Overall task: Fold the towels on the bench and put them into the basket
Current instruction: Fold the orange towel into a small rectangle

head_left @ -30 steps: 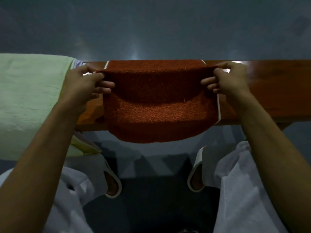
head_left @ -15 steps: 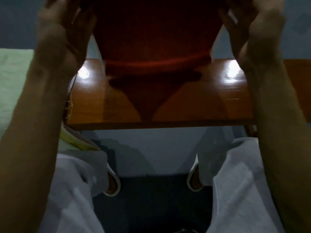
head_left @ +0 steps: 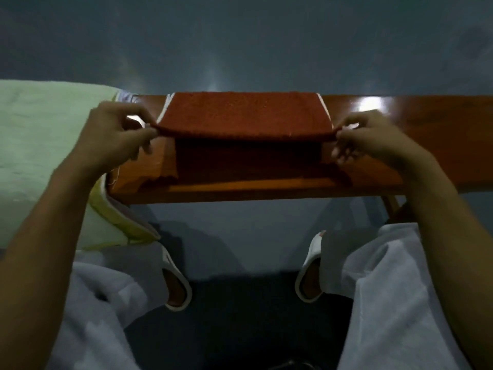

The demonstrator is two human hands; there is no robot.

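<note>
Evidently mid-fold, the red towel (head_left: 245, 113) lay across the bench (head_left: 426, 145). Its far part sat flat on the wood and its near edge was lifted clear, with a dark shadow beneath. The left hand (head_left: 117, 137) pinched the near left corner between thumb and forefinger, its other fingers loosely curled below. The right hand (head_left: 370, 140) pinched the near right corner the same way. Holding both corners at one height drew the edge taut and straight, probably to square the layers before it was laid down. Whether the pinched edge was a single layer or a doubled one could not be told. A white hem showed along both sides of the towel at its far end. The green towel (head_left: 40, 145) draped over the bench's left end, just beside the left hand but apart from the red one, and looked unfolded. No basket was in view, so the stowing step seemed some way off.
</note>
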